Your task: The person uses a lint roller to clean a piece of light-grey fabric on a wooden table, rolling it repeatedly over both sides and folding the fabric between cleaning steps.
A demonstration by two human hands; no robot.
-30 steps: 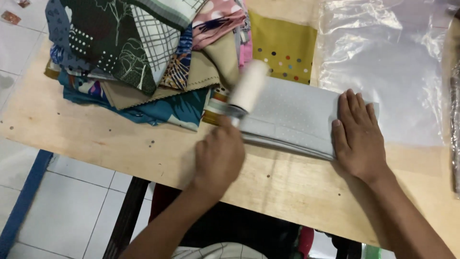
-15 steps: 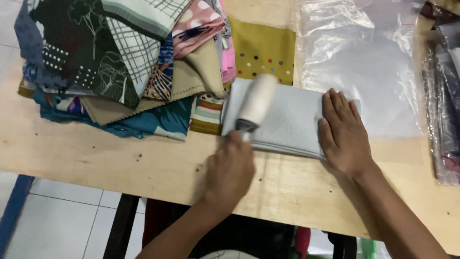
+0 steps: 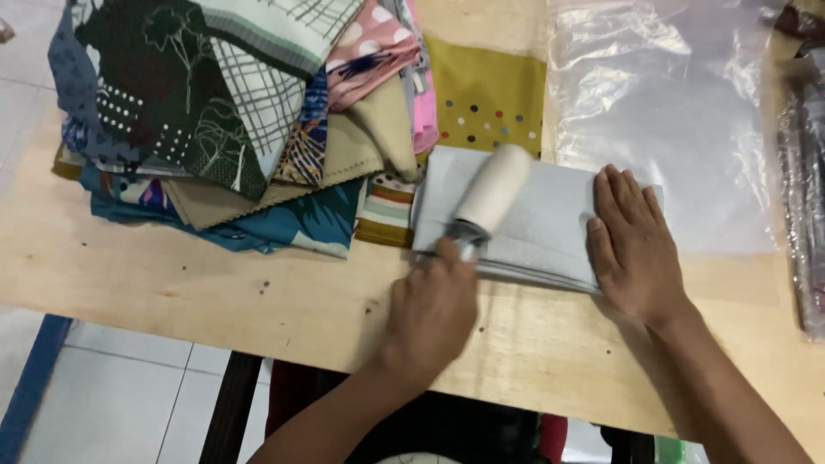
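A folded light grey cloth (image 3: pixel 550 215) lies on the wooden table (image 3: pixel 215 283). My left hand (image 3: pixel 434 309) grips the handle of a white lint roller (image 3: pixel 494 191), whose roll rests on the left part of the grey cloth. My right hand (image 3: pixel 632 245) lies flat, fingers together, on the cloth's right end and presses it down.
A heap of patterned folded fabrics (image 3: pixel 232 112) fills the table's left back. A mustard dotted cloth (image 3: pixel 485 99) lies behind the grey one. A clear plastic sheet (image 3: pixel 679 112) covers the right back, with wrapped dark items (image 3: pixel 803 189) at the right edge. Tiled floor (image 3: pixel 103 404) shows below.
The lint roller has moved across the grey cloth, from its left edge toward the middle, with my left hand following. My right hand has stayed pressed on the cloth.
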